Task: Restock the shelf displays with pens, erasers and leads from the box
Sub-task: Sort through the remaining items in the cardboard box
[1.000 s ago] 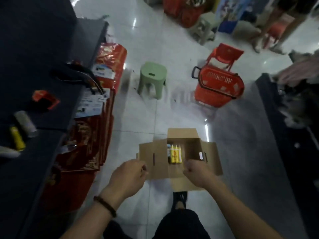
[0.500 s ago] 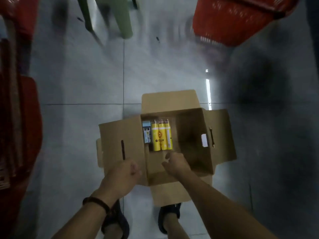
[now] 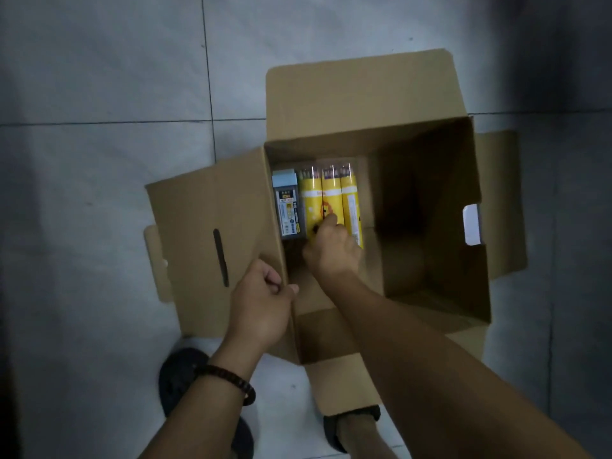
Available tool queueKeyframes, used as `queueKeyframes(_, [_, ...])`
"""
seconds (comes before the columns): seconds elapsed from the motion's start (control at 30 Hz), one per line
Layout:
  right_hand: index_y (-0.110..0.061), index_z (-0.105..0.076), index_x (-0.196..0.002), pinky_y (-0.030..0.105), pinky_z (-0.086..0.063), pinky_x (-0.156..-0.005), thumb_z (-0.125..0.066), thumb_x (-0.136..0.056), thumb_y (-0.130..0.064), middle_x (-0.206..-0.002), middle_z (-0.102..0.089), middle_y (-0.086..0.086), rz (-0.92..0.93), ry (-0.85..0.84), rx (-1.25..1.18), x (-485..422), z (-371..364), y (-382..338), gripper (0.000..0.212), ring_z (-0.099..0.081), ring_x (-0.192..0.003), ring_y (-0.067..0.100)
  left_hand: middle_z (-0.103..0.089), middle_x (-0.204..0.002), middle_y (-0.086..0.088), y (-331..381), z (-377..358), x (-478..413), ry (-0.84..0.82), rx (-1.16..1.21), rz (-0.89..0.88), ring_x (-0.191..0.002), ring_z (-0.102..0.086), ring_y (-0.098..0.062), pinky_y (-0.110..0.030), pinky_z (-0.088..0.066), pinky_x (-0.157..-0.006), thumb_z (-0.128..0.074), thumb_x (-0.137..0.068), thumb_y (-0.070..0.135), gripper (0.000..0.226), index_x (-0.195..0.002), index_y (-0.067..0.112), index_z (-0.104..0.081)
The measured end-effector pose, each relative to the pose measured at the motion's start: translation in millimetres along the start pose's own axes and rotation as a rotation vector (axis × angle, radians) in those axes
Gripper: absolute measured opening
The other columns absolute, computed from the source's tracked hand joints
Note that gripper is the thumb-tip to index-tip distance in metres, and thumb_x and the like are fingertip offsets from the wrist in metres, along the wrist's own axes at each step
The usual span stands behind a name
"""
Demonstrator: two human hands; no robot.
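An open cardboard box (image 3: 440,180) stands on the tiled floor, its flaps folded out. Inside, against the left wall, lie three yellow tubes of pencils (image 3: 331,197) side by side, with a grey-blue lead case (image 3: 288,210) to their left. My right hand (image 3: 331,250) is down in the box with curled fingers on the near end of the middle yellow tube. My left hand (image 3: 261,303) pinches the edge of the box's left flap near the front corner. The rest of the box floor looks bare and dark.
Grey floor tiles (image 3: 106,180) surround the box. My two feet in dark sandals (image 3: 185,382) stand just in front of it, partly under the near flap (image 3: 341,382).
The view has dropped from the shop aisle down onto the box and come much closer. My right hand has gone from the box rim into the box, onto the yellow tubes.
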State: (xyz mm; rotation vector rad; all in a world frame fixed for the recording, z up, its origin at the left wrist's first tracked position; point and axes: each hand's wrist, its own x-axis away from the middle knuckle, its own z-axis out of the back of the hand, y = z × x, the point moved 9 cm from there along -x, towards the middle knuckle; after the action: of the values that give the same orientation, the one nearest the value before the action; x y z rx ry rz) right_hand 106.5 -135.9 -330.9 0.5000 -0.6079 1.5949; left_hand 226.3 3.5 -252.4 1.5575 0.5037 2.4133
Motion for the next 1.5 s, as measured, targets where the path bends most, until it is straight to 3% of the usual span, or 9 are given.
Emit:
queueKeyframes(0.33, [-0.012,-0.072,-0.108,0.033,-0.053,-0.079,-0.080,-0.085,-0.051,-0.108,-0.068,0.008,-0.105,-0.215,-0.190,42,-18,35,0.046,-0.068,-0.103,0.031,-0.065,-0.092,0.001,2,8,7,-0.041,0.042,0.000,-0.084,-0.063,-0.017,-0.031,-0.051,-0.072,-0.074,-0.097,0.025,0.016,-0.101,0.017,-0.061])
queueKeyframes(0.5, [-0.022,-0.071,-0.107,0.029,-0.051,-0.064,-0.075,-0.083,-0.055,-0.086,-0.066,-0.006,0.035,-0.157,-0.185,125,76,37,0.041,-0.067,-0.080,0.016,-0.067,-0.104,0.009,36,46,62,0.012,0.149,-0.035,-0.094,-0.063,-0.006,-0.023,-0.045,-0.070,-0.070,-0.100,0.037,0.011,-0.103,0.029,-0.063])
queueKeyframes(0.63, [-0.031,-0.066,-0.094,0.024,-0.050,-0.059,-0.074,-0.079,-0.057,-0.074,-0.065,-0.012,0.163,-0.081,-0.264,212,197,6,0.031,-0.064,-0.069,0.005,-0.072,-0.113,0.012,97,83,150,-0.085,0.314,-0.089,-0.104,-0.071,-0.011,-0.037,-0.059,-0.090,-0.073,-0.083,0.065,0.038,-0.112,0.043,-0.065])
queueKeyframes(0.73, [-0.039,-0.066,-0.093,0.013,-0.048,-0.061,-0.076,-0.069,-0.064,-0.075,-0.066,-0.017,0.282,-0.057,-0.377,287,289,-37,0.036,-0.064,-0.070,-0.001,-0.078,-0.109,0.006,154,138,235,-0.015,0.485,-0.229,-0.100,-0.076,-0.019,-0.042,-0.062,-0.087,-0.081,-0.073,0.062,0.049,-0.113,0.038,-0.069])
queueKeyframes(0.87, [-0.045,-0.043,-0.080,0.013,-0.036,-0.060,-0.078,-0.061,-0.069,-0.076,-0.053,-0.022,0.524,0.022,-0.362,382,418,-110,0.046,-0.065,-0.084,0.012,-0.080,-0.108,-0.001,219,247,367,0.117,0.615,-0.399,-0.100,-0.078,-0.025,-0.041,-0.064,-0.087,-0.085,-0.077,0.030,0.044,-0.117,0.018,-0.069])
queueKeyframes(1.0, [-0.045,-0.041,-0.086,0.022,-0.040,-0.061,-0.081,-0.067,-0.068,-0.081,-0.055,-0.018,0.758,0.026,-0.318,494,523,-190,0.050,-0.055,-0.075,0.004,-0.078,-0.115,-0.005,239,362,495,0.254,0.739,-0.479,-0.106,-0.076,-0.031,-0.054,-0.062,-0.092,-0.085,-0.081,0.031,0.048,-0.124,0.019,-0.068])
queueKeyframes(1.23, [-0.034,-0.067,-0.099,0.025,-0.051,-0.059,-0.079,-0.090,-0.043,-0.092,-0.068,-0.011,1.142,-0.086,-0.551,700,631,-324,0.018,-0.062,-0.064,0.014,-0.074,-0.124,-0.020,190,541,696,0.353,0.956,-0.686,-0.108,-0.072,-0.035,-0.046,-0.060,-0.089,-0.066,-0.099,0.014,0.037,-0.136,0.014,-0.066])
queueKeyframes(1.4, [-0.037,-0.067,-0.121,0.033,-0.060,-0.065,-0.081,-0.089,-0.048,-0.096,-0.073,-0.010,1.402,-0.129,-0.468,863,647,-445,0.036,-0.069,-0.071,0.010,-0.071,-0.131,-0.017,110,643,813,0.504,0.960,-0.834,-0.117,-0.069,-0.037,-0.056,-0.056,-0.099,-0.065,-0.103,0.015,0.038,-0.140,0.016,-0.060])
queueKeyframes(1.5, [-0.034,-0.074,-0.113,0.033,-0.060,-0.076,-0.082,-0.085,-0.051,-0.100,-0.077,-0.016,1.558,-0.174,-0.375,962,634,-505,0.033,-0.072,-0.083,0.002,-0.073,-0.129,-0.013,51,697,871,0.618,0.924,-0.862,-0.119,-0.070,-0.036,-0.052,-0.059,-0.095,-0.057,-0.106,0.010,0.035,-0.140,0.018,-0.060])
